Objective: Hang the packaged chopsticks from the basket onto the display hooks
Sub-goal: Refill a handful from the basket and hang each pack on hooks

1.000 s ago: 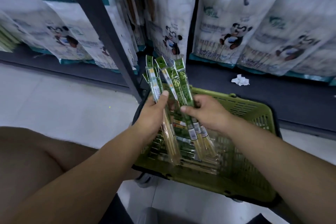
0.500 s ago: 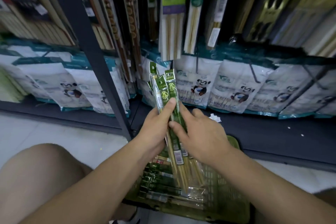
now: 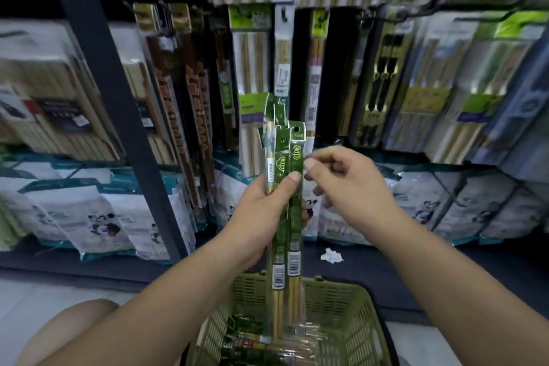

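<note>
Chopstick packs [image 3: 295,151] raised above basket [image 3: 335,285]; shelving [image 3: 98,68] blurred, seemingly full.

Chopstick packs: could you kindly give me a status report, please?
Left grip holds green chopstick packs upright above green basket. Right grip at front pack's edge, hold unclear. None hung yet; nothing blocking.

Left hand [image 3: 261,214] and right hand [image 3: 353,190]: bare, thumbnails cut short. Forearms [image 3: 178,291]: bare as far as the frame edge. Knee [image 3: 68,333]: bare, lower left.
</note>
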`<action>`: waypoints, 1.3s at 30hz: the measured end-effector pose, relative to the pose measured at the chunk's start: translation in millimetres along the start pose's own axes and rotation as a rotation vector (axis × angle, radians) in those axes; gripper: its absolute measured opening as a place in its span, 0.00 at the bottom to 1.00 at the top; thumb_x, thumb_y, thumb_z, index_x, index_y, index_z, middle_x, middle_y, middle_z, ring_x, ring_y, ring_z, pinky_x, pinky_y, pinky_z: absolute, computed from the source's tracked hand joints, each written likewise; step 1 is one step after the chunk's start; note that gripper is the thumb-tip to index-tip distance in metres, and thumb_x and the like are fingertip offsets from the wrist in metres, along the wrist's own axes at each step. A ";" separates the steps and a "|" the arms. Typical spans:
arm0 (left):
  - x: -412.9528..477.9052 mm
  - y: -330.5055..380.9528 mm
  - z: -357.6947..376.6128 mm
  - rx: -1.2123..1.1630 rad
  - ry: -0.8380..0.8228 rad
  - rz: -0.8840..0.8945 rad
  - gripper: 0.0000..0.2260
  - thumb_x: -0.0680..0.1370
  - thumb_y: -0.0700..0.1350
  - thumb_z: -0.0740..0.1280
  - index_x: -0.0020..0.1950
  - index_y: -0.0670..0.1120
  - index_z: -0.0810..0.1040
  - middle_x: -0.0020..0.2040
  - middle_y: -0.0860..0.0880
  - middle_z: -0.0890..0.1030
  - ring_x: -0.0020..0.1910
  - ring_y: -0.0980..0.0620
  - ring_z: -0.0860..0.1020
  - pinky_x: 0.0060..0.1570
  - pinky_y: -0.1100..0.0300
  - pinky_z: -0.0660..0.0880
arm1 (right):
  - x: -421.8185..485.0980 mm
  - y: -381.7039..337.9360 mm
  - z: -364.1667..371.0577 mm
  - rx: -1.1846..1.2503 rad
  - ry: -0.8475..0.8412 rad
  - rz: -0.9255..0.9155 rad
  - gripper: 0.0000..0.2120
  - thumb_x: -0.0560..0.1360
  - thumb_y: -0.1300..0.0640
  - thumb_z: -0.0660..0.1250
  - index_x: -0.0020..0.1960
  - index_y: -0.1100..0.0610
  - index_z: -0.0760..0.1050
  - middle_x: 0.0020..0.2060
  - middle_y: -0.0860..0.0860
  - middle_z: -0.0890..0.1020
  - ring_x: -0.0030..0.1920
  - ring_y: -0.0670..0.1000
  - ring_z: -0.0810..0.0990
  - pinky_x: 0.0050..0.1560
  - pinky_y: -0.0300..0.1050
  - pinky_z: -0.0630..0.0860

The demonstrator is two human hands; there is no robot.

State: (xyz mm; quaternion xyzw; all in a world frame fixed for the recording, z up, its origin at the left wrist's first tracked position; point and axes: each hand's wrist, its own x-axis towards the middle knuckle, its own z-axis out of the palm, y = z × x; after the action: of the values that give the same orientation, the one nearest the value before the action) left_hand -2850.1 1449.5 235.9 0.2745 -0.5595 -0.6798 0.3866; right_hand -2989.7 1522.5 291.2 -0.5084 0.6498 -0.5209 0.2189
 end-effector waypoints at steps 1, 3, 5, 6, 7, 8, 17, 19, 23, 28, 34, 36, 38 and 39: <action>3.1 5.3 3.6 0.031 0.001 0.025 0.15 0.76 0.59 0.73 0.56 0.51 0.80 0.37 0.48 0.85 0.35 0.47 0.85 0.35 0.55 0.81 | 6.4 -8.4 -4.0 0.067 0.027 -0.019 0.02 0.79 0.51 0.70 0.49 0.48 0.80 0.40 0.52 0.84 0.39 0.51 0.83 0.35 0.42 0.79; 9.5 16.4 10.6 0.101 -0.022 0.088 0.10 0.75 0.60 0.72 0.50 0.56 0.81 0.37 0.49 0.85 0.36 0.48 0.84 0.35 0.55 0.81 | 18.7 -22.3 -11.0 0.143 0.078 -0.069 0.04 0.79 0.53 0.71 0.47 0.53 0.81 0.34 0.49 0.82 0.34 0.45 0.82 0.33 0.38 0.79; 18.6 26.3 16.2 0.138 -0.023 0.148 0.05 0.76 0.58 0.71 0.48 0.59 0.81 0.37 0.51 0.84 0.36 0.50 0.84 0.36 0.56 0.80 | 30.7 -32.5 -15.9 0.162 0.113 -0.109 0.06 0.79 0.54 0.71 0.46 0.57 0.81 0.30 0.48 0.80 0.31 0.43 0.80 0.32 0.37 0.78; 21.1 34.4 20.1 0.143 -0.019 0.184 0.04 0.77 0.57 0.70 0.47 0.59 0.81 0.37 0.51 0.84 0.36 0.50 0.84 0.36 0.57 0.80 | 36.5 -36.3 -17.7 0.174 0.117 -0.117 0.07 0.79 0.55 0.71 0.46 0.57 0.81 0.30 0.48 0.80 0.31 0.43 0.80 0.33 0.37 0.78; 28.5 35.7 19.4 0.149 -0.018 0.210 0.03 0.77 0.56 0.70 0.48 0.60 0.81 0.37 0.51 0.84 0.36 0.50 0.83 0.36 0.57 0.80 | 41.6 -39.4 -19.4 0.200 0.114 -0.114 0.06 0.79 0.55 0.71 0.45 0.57 0.81 0.30 0.47 0.80 0.32 0.43 0.80 0.33 0.37 0.78; 32.6 41.8 21.1 0.150 -0.019 0.242 0.02 0.78 0.55 0.71 0.48 0.60 0.81 0.38 0.51 0.85 0.37 0.51 0.84 0.36 0.59 0.80 | 46.6 -42.2 -20.9 0.241 0.108 -0.103 0.07 0.80 0.55 0.70 0.44 0.56 0.81 0.32 0.48 0.82 0.33 0.44 0.81 0.34 0.38 0.79; 70.7 62.3 21.7 0.161 -0.007 0.298 0.09 0.77 0.61 0.70 0.53 0.60 0.80 0.47 0.63 0.86 0.46 0.63 0.85 0.42 0.69 0.79 | 81.5 -58.8 -30.1 0.360 0.201 -0.168 0.10 0.81 0.56 0.68 0.41 0.49 0.80 0.42 0.62 0.82 0.41 0.54 0.80 0.38 0.43 0.79; 77.9 61.3 18.9 0.137 -0.021 0.301 0.11 0.77 0.61 0.70 0.54 0.57 0.80 0.41 0.56 0.86 0.39 0.57 0.84 0.38 0.65 0.79 | 87.9 -59.3 -35.8 0.369 0.252 -0.180 0.09 0.81 0.56 0.68 0.42 0.49 0.80 0.39 0.55 0.82 0.40 0.52 0.80 0.37 0.42 0.78; 85.4 62.1 16.9 0.144 -0.040 0.296 0.32 0.78 0.60 0.70 0.71 0.37 0.68 0.38 0.50 0.84 0.34 0.52 0.80 0.40 0.57 0.79 | 102.0 -63.8 -52.2 0.366 0.358 -0.174 0.06 0.81 0.55 0.69 0.45 0.50 0.80 0.36 0.47 0.79 0.38 0.49 0.77 0.35 0.41 0.76; 89.3 59.3 21.0 0.136 -0.031 0.228 0.34 0.79 0.59 0.69 0.76 0.40 0.64 0.36 0.50 0.83 0.35 0.52 0.81 0.44 0.50 0.80 | 117.3 -69.3 -67.6 0.324 0.435 -0.162 0.08 0.81 0.53 0.69 0.42 0.50 0.80 0.37 0.51 0.77 0.40 0.52 0.74 0.43 0.51 0.74; 92.4 60.1 31.3 0.089 -0.047 0.250 0.13 0.80 0.54 0.70 0.57 0.48 0.75 0.32 0.48 0.80 0.32 0.51 0.79 0.35 0.57 0.78 | 125.2 -66.9 -70.7 0.290 0.450 -0.131 0.10 0.81 0.51 0.69 0.42 0.53 0.80 0.35 0.51 0.76 0.39 0.50 0.74 0.48 0.51 0.76; 93.6 58.1 33.0 0.072 -0.052 0.239 0.13 0.80 0.53 0.71 0.58 0.47 0.75 0.33 0.47 0.80 0.32 0.51 0.79 0.34 0.58 0.78 | 126.8 -66.1 -70.1 0.292 0.460 -0.128 0.10 0.81 0.51 0.69 0.42 0.53 0.80 0.33 0.48 0.76 0.38 0.48 0.74 0.49 0.48 0.76; 94.6 56.4 33.9 0.068 -0.058 0.242 0.10 0.80 0.52 0.71 0.55 0.48 0.77 0.34 0.47 0.81 0.32 0.51 0.80 0.34 0.58 0.78 | 128.1 -65.5 -69.5 0.276 0.482 -0.121 0.10 0.81 0.51 0.69 0.42 0.52 0.80 0.28 0.41 0.76 0.37 0.45 0.75 0.49 0.47 0.76; 94.7 55.9 34.0 0.066 -0.062 0.243 0.10 0.80 0.52 0.71 0.54 0.47 0.77 0.34 0.47 0.81 0.33 0.51 0.80 0.34 0.59 0.79 | 128.4 -65.3 -69.1 0.273 0.493 -0.118 0.10 0.81 0.50 0.69 0.41 0.51 0.80 0.26 0.39 0.75 0.36 0.45 0.74 0.49 0.46 0.76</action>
State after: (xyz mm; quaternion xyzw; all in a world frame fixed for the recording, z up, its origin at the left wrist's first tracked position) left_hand -2917.4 1385.1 303.5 0.1959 -0.6224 -0.6173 0.4395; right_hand -3067.4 1443.6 406.4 -0.3691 0.5765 -0.7234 0.0899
